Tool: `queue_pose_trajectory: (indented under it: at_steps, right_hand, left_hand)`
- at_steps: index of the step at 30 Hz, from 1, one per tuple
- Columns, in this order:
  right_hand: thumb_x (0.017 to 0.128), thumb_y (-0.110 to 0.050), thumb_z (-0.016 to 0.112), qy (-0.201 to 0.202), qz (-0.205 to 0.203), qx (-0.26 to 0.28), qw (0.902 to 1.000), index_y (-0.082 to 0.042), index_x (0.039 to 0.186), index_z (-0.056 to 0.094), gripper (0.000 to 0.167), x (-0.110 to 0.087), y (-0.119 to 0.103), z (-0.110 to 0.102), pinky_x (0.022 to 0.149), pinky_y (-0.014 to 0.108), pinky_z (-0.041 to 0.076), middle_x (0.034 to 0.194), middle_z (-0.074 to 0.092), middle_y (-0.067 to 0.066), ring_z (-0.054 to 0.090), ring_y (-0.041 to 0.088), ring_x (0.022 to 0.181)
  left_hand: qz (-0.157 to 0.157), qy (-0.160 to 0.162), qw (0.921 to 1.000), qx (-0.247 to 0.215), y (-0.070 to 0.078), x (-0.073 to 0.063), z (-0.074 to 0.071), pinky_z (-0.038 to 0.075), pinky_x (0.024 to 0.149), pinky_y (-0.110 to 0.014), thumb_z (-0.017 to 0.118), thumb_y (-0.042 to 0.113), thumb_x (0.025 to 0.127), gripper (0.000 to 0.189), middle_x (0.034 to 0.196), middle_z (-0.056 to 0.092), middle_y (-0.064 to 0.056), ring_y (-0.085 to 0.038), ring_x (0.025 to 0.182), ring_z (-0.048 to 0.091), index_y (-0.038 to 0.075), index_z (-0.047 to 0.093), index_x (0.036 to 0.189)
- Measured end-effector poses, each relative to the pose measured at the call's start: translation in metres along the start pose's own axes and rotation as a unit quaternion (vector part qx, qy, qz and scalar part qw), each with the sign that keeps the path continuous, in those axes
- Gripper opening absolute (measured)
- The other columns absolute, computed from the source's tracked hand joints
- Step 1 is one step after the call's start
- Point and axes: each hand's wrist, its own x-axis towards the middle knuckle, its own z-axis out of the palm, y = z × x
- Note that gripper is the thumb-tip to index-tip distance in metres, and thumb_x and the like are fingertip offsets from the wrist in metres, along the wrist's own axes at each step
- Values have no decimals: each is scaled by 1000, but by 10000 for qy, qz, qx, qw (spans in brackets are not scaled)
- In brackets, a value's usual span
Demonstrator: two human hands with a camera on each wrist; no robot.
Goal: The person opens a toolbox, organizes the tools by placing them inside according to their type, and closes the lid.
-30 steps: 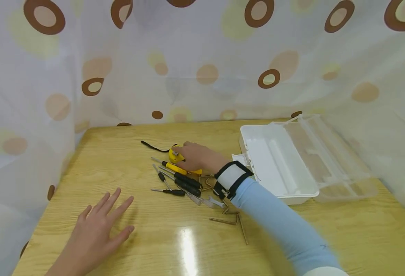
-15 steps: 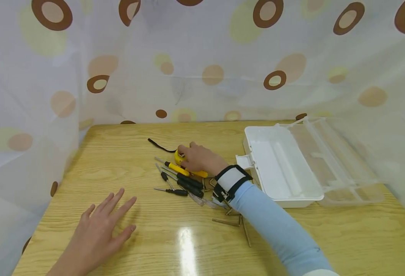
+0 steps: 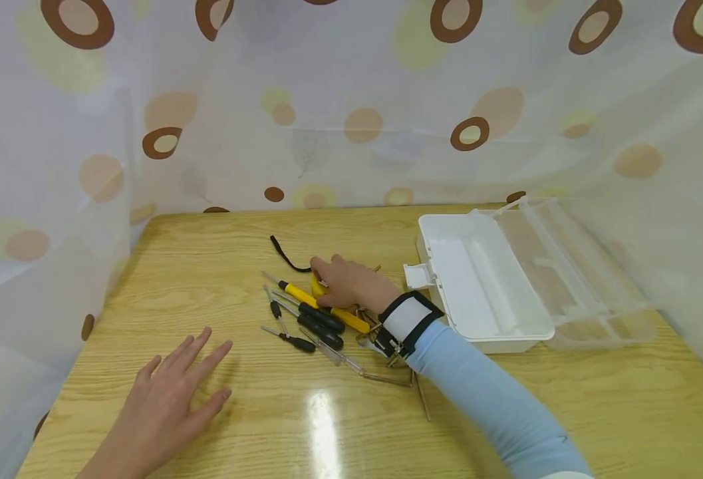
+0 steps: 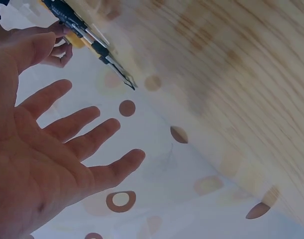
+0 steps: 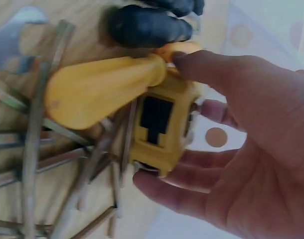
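My right hand (image 3: 351, 283) grips a yellow tape measure (image 5: 157, 119), thumb on one side and fingers on the other. Its black wrist strap (image 3: 288, 258) trails on the table. Close beside it lie a yellow-handled screwdriver (image 3: 300, 294) and another yellow handle (image 5: 97, 92). Several black-handled screwdrivers (image 3: 321, 318) lie just in front. Brown metal L-shaped hex keys (image 5: 32, 149) and an open-end wrench (image 5: 17, 37) are heaped near the right wrist, partly hidden by it in the head view. At the left, my left hand (image 3: 168, 392) is spread, holding nothing.
A white plastic toolbox (image 3: 465, 279) stands to the right, its translucent lid (image 3: 572, 259) folded back toward the right. The wooden table (image 3: 267, 426) ends at a dotted curtain (image 3: 327, 100) behind and at the sides.
My right hand has shifted slightly right and nearer with the tape measure, its strap trailing along. The screwdrivers and hex keys beside it have been pushed about. The left hand stays put.
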Motion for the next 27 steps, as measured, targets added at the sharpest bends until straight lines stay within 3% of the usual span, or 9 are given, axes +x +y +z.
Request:
queue_pose_trajectory:
  at_steps: [6,13,18,24,27]
  right_hand:
    - [98,-26,67,289,-132,158,9994,-11,110,48,28,2,8,7,60,28,36,82,44,3,47,17,66]
    - [94,-29,67,889,-123,-89,9959,-13,104,46,28,-9,14,3,55,29,31,82,46,4,44,17,65]
    - [93,-30,68,1526,-137,-51,9882,-13,106,49,28,-30,22,-16,56,28,33,88,54,6,46,18,68]
    - [91,-31,72,2197,305,197,9749,-13,111,54,32,-66,37,-38,55,28,39,101,63,7,52,19,68]
    - [91,-30,72,2518,553,246,9659,-11,112,54,34,-87,46,-51,56,29,42,101,65,9,55,20,69]
  left_hand:
    - [100,128,9998,-71,-1,0,4,44,94,-73,82,34,84,68,153,53,-15,-42,134,56,24,58,146]
    - [146,10,9998,-129,-2,8,6,44,94,-73,80,34,85,66,154,52,-15,-42,136,55,24,58,146]
    - [380,83,9990,-202,0,25,9,47,95,-71,79,33,87,64,154,52,-16,-43,136,54,23,58,146]
    - [547,160,9978,-344,7,48,15,45,98,-70,77,35,89,67,158,46,-16,-43,141,48,24,54,150]
    - [705,259,9962,-452,11,62,16,43,101,-71,78,36,88,69,159,46,-16,-43,142,47,24,53,151]
